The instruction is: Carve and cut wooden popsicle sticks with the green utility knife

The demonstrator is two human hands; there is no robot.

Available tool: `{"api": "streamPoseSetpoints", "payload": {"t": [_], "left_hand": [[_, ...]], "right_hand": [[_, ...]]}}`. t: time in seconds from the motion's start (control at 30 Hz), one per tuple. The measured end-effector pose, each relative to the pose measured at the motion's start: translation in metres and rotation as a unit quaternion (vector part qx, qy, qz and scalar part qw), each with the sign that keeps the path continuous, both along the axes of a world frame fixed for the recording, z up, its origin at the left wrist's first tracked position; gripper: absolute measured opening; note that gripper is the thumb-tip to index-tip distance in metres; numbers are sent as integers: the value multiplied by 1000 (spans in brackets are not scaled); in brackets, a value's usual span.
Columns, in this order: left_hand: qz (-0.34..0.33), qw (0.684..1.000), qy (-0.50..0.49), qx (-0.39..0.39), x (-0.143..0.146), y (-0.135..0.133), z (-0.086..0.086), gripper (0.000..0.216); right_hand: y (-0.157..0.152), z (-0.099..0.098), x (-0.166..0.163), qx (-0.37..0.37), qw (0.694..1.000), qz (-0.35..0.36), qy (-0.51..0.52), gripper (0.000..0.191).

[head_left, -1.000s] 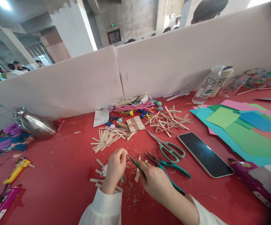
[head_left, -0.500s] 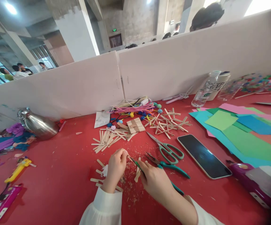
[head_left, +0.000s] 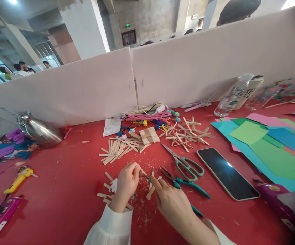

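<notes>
My left hand is closed in a pinch on a small piece of wooden stick held just above the red table. My right hand grips a green-handled tool whose thin dark tip touches that piece at my left fingertips. Wood shavings and short cut stick pieces lie under and left of both hands. Teal-handled pliers lie just right of my right hand, with green scissors beyond them.
Popsicle sticks, a glued stick panel and pipe cleaners lie ahead. A phone and coloured paper sheets are at right, a plastic bottle behind. A steel kettle and yellow toy sit left. White partitions wall the back.
My hands stay together at the same spot; the right hand has shifted slightly along the stick piece. The view has tilted a little.
</notes>
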State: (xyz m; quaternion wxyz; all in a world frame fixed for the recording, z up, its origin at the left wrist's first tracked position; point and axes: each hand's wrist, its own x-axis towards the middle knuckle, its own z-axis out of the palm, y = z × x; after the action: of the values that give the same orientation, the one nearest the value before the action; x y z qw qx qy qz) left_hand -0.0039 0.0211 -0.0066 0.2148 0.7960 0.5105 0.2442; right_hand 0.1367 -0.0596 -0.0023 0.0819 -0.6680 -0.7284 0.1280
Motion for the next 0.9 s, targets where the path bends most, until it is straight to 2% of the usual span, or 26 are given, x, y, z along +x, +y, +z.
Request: {"api": "streamPoseSetpoints", "payload": {"t": [0.17, 0.37, 0.53, 0.9], "left_hand": [[59, 996, -62, 10, -3, 4, -2, 32], [73, 992, -105, -9, -2, 6, -7, 36], [68, 988, -132, -35, -1, 4, -3, 35], [20, 997, -75, -12, 0, 1, 2, 37]], "right_hand": [[2, 0, 8, 14, 999, -16, 37, 42], [7, 2, 12, 8, 995, -26, 95, 34], [6, 6, 12, 2, 992, -21, 126, 28], [8, 1, 12, 3, 993, -28, 112, 31]]}}
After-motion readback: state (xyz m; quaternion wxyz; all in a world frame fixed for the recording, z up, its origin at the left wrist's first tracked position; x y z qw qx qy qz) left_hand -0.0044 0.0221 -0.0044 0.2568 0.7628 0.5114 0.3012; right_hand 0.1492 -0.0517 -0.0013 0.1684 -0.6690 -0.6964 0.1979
